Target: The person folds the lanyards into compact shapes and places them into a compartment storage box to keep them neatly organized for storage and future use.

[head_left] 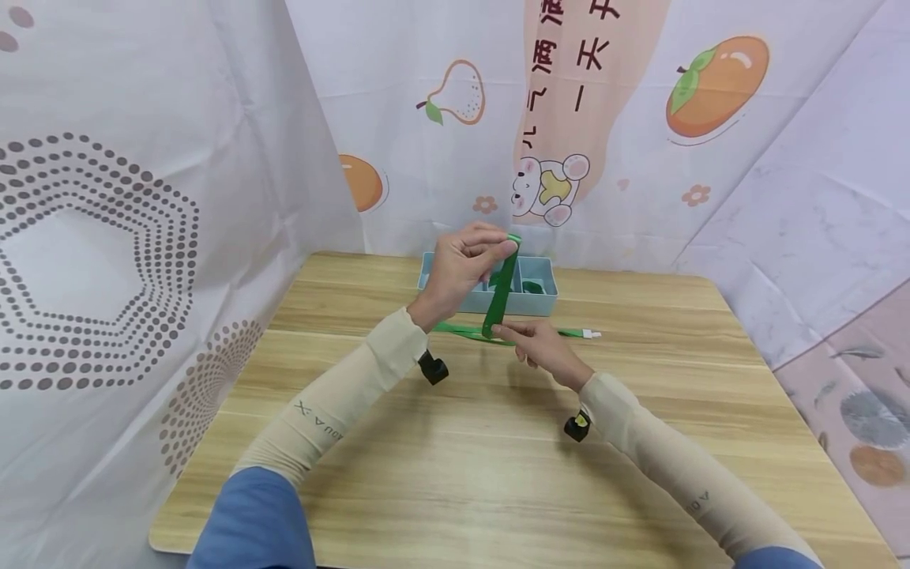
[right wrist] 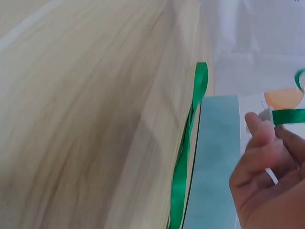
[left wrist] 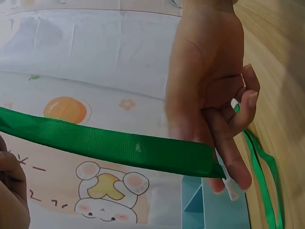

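Both hands pinch a green strap: from the head view, the left hand [head_left: 465, 261] lifts its top end, the right hand [head_left: 543, 348] holds it low above the table [head_left: 455, 466]. Behind sits a blue tray [head_left: 543, 299] holding green pieces. Only the left wrist view shows the strap [left wrist: 119, 143] stretched taut. Only the right wrist view shows more strap lying beside the tray.

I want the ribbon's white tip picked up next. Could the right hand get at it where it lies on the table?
Probably yes: the white tip lies bare on the table beside the right hand, though that hand pinches the green ribbon.

Beige arm sleeves with grey lettering, blue shirt sleeves, black wrist cameras
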### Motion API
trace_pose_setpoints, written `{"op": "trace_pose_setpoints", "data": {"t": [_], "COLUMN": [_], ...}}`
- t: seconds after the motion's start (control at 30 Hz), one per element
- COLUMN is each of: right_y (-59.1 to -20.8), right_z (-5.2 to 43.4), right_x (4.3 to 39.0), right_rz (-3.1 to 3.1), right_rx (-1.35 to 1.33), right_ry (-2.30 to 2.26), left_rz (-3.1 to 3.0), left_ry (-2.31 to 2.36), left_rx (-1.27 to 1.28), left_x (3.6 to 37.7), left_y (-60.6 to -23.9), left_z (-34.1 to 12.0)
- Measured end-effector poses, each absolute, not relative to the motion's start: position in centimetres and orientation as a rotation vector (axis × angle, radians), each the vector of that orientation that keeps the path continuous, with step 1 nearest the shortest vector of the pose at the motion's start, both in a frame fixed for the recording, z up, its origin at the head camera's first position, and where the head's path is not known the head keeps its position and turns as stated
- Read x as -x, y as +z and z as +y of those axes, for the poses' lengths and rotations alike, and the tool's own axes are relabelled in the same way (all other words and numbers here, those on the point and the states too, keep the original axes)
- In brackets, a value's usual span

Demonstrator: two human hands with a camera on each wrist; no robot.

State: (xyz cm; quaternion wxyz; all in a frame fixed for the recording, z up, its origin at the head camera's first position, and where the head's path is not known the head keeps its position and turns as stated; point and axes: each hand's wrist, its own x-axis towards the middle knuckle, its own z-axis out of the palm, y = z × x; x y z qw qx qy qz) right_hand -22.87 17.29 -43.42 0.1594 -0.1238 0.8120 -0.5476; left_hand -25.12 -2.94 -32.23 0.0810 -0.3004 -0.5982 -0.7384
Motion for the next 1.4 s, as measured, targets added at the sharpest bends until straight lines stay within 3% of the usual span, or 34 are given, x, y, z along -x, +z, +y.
{"op": "trace_pose_setpoints", "data": {"t": [1.1,1.4], "right_y": [-43.8,-44.1], "right_z": [15.6,15.3], "right_x": [21.5,21.3], "right_rz": [2.435,2.484], "right_rx": [0.591,0.505], "right_ry": [-1.469,-1.499], "left_rz": [-1.959,-1.936], "left_ry": [-2.044,-2.039], "left_rx": [0.770,0.764], "left_x": [25.0,25.2], "left_y": [-32.5,-32.1], "left_z": [-4.3,-4.5]}}
